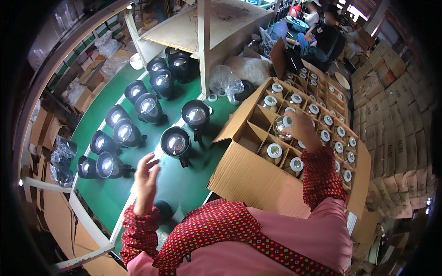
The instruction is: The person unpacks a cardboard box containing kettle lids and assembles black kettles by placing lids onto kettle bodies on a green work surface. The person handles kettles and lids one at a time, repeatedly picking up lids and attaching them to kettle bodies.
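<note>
My right hand [300,126] is closed on a silvery glass flask liner [282,127] with a white ring at its mouth. It holds the liner over a divided cardboard box [258,171], where several like pieces stand upright in the cells. My left hand [146,181] is raised above the green table, fingers apart, holding nothing. Nearest to it is a black jug [175,141] with a handle and a shiny silvery inside. A second black jug [195,114] stands just beyond. Further left, several more such jugs [147,106] stand in rows.
The green work surface [184,193] has a white-topped shelf [212,23] over its far part. Clear plastic bags [225,82] lie behind the open box. Stacked cartons [391,133] line the right side. Other people [324,39] sit at the far end.
</note>
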A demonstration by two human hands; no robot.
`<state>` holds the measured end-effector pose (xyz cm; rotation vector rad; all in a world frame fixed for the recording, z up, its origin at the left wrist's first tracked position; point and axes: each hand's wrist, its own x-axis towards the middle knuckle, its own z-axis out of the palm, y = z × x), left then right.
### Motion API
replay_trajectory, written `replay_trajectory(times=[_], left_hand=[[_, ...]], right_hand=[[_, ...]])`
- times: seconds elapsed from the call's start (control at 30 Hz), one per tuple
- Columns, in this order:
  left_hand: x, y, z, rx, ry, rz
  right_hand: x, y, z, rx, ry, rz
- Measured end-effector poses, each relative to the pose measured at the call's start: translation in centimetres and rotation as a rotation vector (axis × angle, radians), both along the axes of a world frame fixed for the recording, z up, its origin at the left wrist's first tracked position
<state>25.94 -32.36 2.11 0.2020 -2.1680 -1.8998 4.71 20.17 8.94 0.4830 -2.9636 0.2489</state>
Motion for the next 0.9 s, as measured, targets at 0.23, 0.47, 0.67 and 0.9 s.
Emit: replay_trajectory(times=[0.23, 0.47, 0.67, 0.9], left_hand=[[-0.9, 13.2, 10.3, -0.468, 0.284, -0.353], [0.7, 13.4, 11.2, -0.598, 0.442, -0.353], [4.8, 10.8, 8.4, -0.39, 0.505, -0.072], [9.5, 7.0, 3.6, -0.444, 0.373, -0.1]], right_hand=[[8.7, -8.1, 13.5, -0.043, 0.16, 0.449], [13.0, -16.4, 9.6, -0.589, -0.187, 0.888], [14.0, -22.7, -1.9, -1.606, -1.597, 0.61], [16.3, -24.2, -9.2, -1.118, -0.99, 0.735]])
